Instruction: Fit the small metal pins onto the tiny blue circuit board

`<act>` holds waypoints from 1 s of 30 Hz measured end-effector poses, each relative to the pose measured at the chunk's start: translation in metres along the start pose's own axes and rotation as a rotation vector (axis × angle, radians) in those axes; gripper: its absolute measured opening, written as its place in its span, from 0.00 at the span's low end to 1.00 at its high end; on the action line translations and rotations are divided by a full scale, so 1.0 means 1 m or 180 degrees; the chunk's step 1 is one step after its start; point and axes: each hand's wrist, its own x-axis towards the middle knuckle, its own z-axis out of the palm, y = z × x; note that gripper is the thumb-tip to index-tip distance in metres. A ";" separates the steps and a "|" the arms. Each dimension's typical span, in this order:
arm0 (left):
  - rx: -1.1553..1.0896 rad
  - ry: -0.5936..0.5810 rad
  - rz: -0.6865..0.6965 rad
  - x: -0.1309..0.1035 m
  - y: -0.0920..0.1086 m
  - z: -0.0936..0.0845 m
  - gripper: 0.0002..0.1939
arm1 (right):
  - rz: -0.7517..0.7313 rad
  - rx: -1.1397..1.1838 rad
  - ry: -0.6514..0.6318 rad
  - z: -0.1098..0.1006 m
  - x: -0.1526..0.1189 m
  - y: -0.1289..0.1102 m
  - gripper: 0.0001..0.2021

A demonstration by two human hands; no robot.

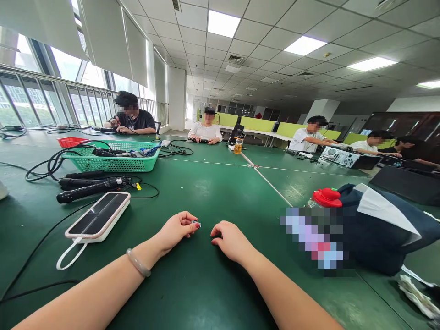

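My left hand point(180, 230) is over the green table, pinching a small shiny metallic piece point(196, 223) between thumb and fingers; its exact kind is too small to make out. To its right, a short gap away, my right hand point(231, 239) has its fingers curled in, thumb close to the forefinger. Whatever it may hold is hidden by the fingertips. A pale bangle point(138, 263) circles my left wrist.
On the left lie a phone point(99, 215) with a white strap, black handheld devices point(91, 188) and a green basket point(113, 160) of cables. At right stand a dark blue bag point(374, 233) and a red-lidded jar point(326, 197). Several people sit around the table point(202, 183).
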 end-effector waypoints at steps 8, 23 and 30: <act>-0.0017 0.0020 -0.0057 -0.002 0.002 -0.001 0.21 | -0.0245 0.0021 0.0039 0.008 0.008 0.002 0.10; -0.0462 0.0131 -0.0121 -0.002 0.002 -0.001 0.24 | -0.0947 -0.0564 0.0313 0.024 0.004 -0.026 0.13; -0.0599 0.0160 -0.0100 0.002 -0.001 0.000 0.23 | -0.1160 -0.0621 0.0357 0.038 0.011 -0.024 0.07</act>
